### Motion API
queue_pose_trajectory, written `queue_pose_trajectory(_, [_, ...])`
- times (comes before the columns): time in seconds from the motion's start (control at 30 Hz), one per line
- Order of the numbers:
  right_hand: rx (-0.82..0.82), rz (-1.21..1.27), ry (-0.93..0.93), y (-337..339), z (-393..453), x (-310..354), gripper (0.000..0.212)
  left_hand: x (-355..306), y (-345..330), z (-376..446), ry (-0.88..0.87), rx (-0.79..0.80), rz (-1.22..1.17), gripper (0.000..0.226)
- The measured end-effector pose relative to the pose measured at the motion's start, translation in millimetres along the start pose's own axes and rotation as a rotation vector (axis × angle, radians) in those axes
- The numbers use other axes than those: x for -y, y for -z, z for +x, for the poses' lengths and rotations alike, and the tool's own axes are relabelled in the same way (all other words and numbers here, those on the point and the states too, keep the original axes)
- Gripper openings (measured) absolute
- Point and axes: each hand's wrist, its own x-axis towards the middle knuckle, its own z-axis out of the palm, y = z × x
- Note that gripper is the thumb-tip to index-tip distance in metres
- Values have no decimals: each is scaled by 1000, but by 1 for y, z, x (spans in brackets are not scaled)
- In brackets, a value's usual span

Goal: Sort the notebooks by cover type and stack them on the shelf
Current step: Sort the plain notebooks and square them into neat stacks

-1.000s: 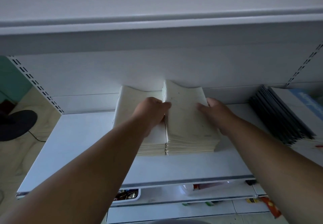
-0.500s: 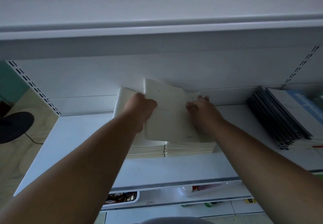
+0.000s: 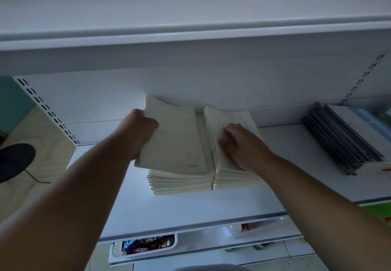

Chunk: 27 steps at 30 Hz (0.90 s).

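Left hand [image 3: 140, 132] grips a bundle of cream notebooks [image 3: 175, 139] by its left edge, tilted and part-landed on the left pile [image 3: 179, 180] beneath it; right hand [image 3: 241, 146] lies flat, fingers spread, pressing the right pile [image 3: 237, 177] just beside. This looks like the stacking step on the shelf [image 3: 190, 209]; next, the bundle wants lowering and squaring to the pile's edges; dark-covered notebooks [image 3: 342, 141] sit well right of the right hand.

Two stacks of cream notebooks [image 3: 182, 180] sit side by side, touching, at the shelf's [image 3: 190, 207] back edge; one cream notebook [image 3: 175, 141] lies tilted over the left stack.
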Motion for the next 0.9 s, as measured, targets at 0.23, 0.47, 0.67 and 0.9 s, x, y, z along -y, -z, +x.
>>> queue_pose_trajectory(0.23, [-22,-15,16,-3,-2,-2,57,9,-17,3,-76,-97,382,34])
queue_pose_trajectory(0.47, [31,-81,48,-3,-21,17,90,23,-14,-27,-30,99,-101,18])
queue_pose_trajectory(0.67, [100,-51,20,-11,-26,45,78,26,-18,-25,-87,28,-160,31])
queue_pose_trajectory(0.9, [74,9,39,-18,-20,106,66,31,-15,-36,-68,-7,-452,37])
